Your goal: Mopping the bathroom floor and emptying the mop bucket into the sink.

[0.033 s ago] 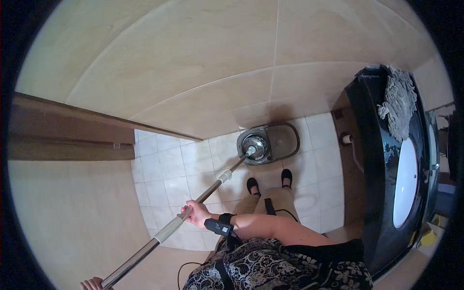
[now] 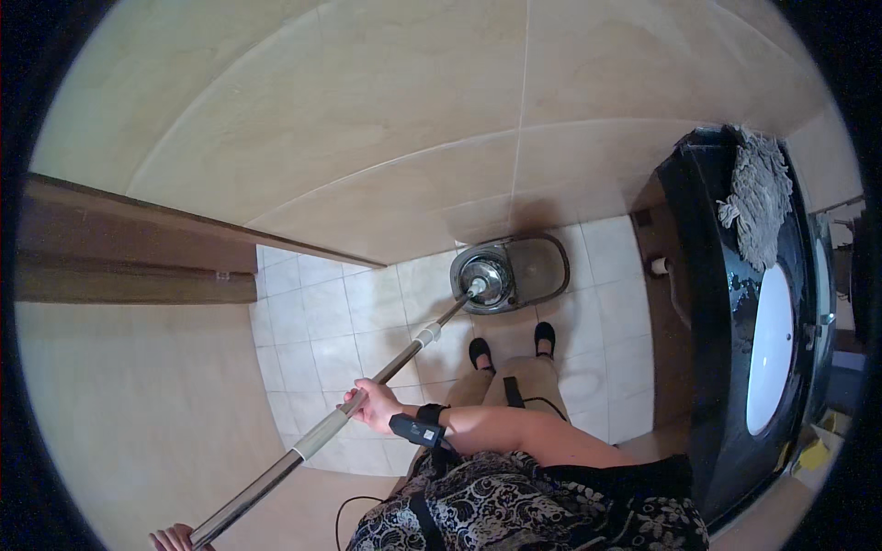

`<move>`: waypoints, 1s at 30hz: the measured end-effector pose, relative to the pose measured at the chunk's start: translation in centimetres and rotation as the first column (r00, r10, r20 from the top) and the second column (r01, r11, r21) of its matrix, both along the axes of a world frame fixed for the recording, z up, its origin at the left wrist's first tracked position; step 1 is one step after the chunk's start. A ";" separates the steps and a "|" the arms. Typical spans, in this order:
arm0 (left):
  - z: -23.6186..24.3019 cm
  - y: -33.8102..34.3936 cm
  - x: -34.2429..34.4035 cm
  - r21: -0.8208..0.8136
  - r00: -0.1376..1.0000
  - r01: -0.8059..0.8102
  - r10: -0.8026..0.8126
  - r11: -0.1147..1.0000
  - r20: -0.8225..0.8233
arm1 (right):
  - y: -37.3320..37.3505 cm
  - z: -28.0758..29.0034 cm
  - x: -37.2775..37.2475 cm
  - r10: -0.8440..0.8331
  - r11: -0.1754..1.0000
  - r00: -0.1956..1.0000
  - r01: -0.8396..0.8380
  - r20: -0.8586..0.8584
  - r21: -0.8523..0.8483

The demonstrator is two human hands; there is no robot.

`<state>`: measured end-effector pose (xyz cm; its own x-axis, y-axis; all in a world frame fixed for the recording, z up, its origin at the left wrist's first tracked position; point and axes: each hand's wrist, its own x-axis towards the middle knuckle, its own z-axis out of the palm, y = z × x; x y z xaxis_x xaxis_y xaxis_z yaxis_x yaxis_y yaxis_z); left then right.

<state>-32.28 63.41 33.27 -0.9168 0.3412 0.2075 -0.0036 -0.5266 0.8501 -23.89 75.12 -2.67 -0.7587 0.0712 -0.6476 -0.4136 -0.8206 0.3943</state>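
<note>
A long metal mop pole [image 2: 299,449] with white joints slants from the lower left toward the floor. Its white lower end [image 2: 475,287] sits in the metal spin basket [image 2: 497,300] of a grey mop bucket [image 2: 457,266]. My right hand [image 2: 372,404] is closed around the pole's middle, the wrist carrying a black strapped device. Near the pole's upper end, at the picture's bottom left edge, my left hand [image 2: 175,537] is wrapped round it, partly cut off. A grey shaggy mop head [image 2: 761,197] lies on the black counter, away from both hands.
To the right runs the black counter [image 2: 712,367] with a white oval basin [image 2: 770,354]. A white pipe fitting [image 2: 659,266] shows below it. My black shoes [image 2: 480,353] stand on pale tiles near the bucket. A brown door [image 2: 129,243] is at the left, a beige tiled wall [image 2: 413,92] ahead.
</note>
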 end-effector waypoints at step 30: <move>-5.1 24.2 15.0 -0.189 0.283 0.892 -0.833 0.411 -0.476 | 15.9 -8.7 12.6 0.038 0.993 0.984 -0.056 0.172 0.101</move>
<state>-17.26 87.57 28.14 0.1181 0.8268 0.5500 -0.1708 -0.5287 0.8314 -11.33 90.97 -11.35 -0.6425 0.1123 -0.7580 -0.4270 -0.8739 0.2325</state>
